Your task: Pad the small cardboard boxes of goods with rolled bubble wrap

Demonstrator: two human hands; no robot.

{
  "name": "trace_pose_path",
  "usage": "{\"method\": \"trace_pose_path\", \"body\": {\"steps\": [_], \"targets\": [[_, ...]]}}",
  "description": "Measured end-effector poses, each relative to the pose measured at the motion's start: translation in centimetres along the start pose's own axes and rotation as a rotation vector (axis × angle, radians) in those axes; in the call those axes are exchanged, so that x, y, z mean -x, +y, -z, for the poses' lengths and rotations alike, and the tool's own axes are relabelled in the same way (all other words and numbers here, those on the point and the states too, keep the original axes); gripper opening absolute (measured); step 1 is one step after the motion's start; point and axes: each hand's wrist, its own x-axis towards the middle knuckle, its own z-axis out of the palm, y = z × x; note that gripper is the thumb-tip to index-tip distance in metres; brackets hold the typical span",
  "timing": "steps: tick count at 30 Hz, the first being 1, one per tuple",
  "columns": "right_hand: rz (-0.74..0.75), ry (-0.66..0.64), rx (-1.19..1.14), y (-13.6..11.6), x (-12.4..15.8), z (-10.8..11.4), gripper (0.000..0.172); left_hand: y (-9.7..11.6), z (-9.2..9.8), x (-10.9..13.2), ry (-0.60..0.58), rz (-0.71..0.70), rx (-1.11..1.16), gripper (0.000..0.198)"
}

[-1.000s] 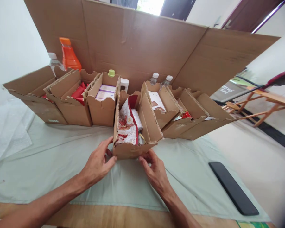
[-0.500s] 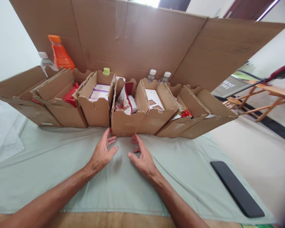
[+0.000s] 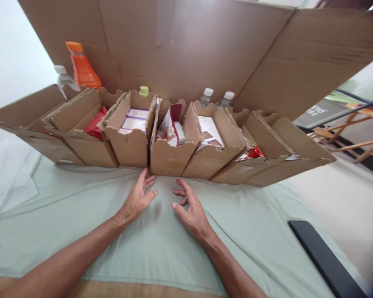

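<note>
Both my hands hold nothing above the pale green cloth (image 3: 161, 248). My left hand (image 3: 136, 200) is open, thumb apart from the fingers, its fingertips close to the lower left corner of the middle cardboard box (image 3: 168, 159). A small distance from that box's lower right corner is my right hand (image 3: 192, 213), open with curved fingers. Whether the left fingertips touch the cardboard, I cannot tell. Inside the middle box stands a red and white printed packet (image 3: 169, 128). The box to its left (image 3: 130, 151) contains purple-edged white packs (image 3: 135, 123); the one to its right (image 3: 202, 161) holds a white carton (image 3: 210, 132).
More cardboard boxes flank these, with a red packet (image 3: 96, 124) and a shiny red wrapper (image 3: 255, 152). Behind the row rise an orange bottle (image 3: 83, 70), clear bottles (image 3: 207, 96) and a large cardboard panel (image 3: 192, 45). A black slab (image 3: 323, 256) lies at right; clear plastic (image 3: 12, 178) at left.
The view has shifted slightly, so the boxes on the right look nearer. My right fingertips are now a little farther from the middle box; the left hand has barely moved.
</note>
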Motion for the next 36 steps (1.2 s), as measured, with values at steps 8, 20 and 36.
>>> {"method": "trace_pose_path", "body": {"steps": [8,20,36], "targets": [[0.166,0.058,0.101,-5.7,-0.7,-0.5,0.029,0.3,-2.0,3.8,-0.058,-0.091,-0.200,0.090],[0.170,-0.050,0.907,-20.0,-11.0,-8.2,0.053,-0.1,-3.5,10.5,-0.611,-0.721,-0.984,0.065],[0.473,0.003,0.621,-15.4,7.6,-1.3,0.023,4.2,9.4,19.8,0.458,0.065,-0.143,0.046]]}}
